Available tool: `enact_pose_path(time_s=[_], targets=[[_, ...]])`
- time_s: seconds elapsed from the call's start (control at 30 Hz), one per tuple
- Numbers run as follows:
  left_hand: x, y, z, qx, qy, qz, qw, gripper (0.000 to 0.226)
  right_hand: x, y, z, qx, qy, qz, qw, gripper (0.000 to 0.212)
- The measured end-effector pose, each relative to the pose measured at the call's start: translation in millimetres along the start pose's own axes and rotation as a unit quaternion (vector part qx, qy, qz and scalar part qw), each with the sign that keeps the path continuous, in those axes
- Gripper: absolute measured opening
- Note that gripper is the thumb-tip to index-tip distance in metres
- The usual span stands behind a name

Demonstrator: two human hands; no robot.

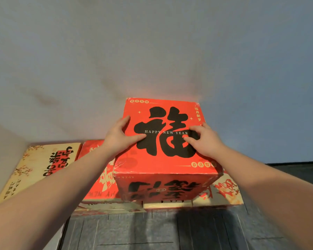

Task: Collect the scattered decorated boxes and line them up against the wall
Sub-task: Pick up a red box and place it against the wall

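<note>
Hands (pixel 122 136) on red box (pixel 163 159).

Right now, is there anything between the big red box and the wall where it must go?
Nothing visible. The big red box sits on lower boxes, its far edge already close to the wall. The left hand and right hand rest on its top.

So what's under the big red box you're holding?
The big red box sits on lower boxes: a red one at its left, a cream one at its right. Whatever lies directly beneath is covered.
</note>
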State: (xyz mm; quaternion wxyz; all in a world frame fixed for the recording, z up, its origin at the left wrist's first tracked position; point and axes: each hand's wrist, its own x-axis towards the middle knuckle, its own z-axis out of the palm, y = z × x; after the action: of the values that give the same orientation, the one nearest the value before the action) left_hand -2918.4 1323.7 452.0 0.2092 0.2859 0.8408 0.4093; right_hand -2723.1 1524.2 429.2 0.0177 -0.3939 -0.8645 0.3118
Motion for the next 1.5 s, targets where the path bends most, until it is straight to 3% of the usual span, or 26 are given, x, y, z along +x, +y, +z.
enact_pose_path(time_s=[0.2,0.4,1.0,1.17,1.5], targets=[[2,22,-14,0.021,-0.026,0.017,0.999,0.098,-6,-11,-31,-0.020,0.012,0.002,1.000,0.053],[4,23,19,0.005,-0.047,0.026,0.999,0.103,-9,15,-44,-0.044,0.024,0.018,0.999,0.051],[23,-115,145,0.107,-0.080,-0.010,0.991,0.100,14,105,74,-0.068,-0.023,0.070,0.995,0.047],[25,-138,160,0.124,-0.101,-0.013,0.987,0.107,17,120,98,-0.065,-0.029,0.084,0.994,0.051],[28,-158,188,0.133,-0.126,-0.001,0.983,0.100,24,148,119,-0.059,-0.022,0.098,0.993,0.057]])
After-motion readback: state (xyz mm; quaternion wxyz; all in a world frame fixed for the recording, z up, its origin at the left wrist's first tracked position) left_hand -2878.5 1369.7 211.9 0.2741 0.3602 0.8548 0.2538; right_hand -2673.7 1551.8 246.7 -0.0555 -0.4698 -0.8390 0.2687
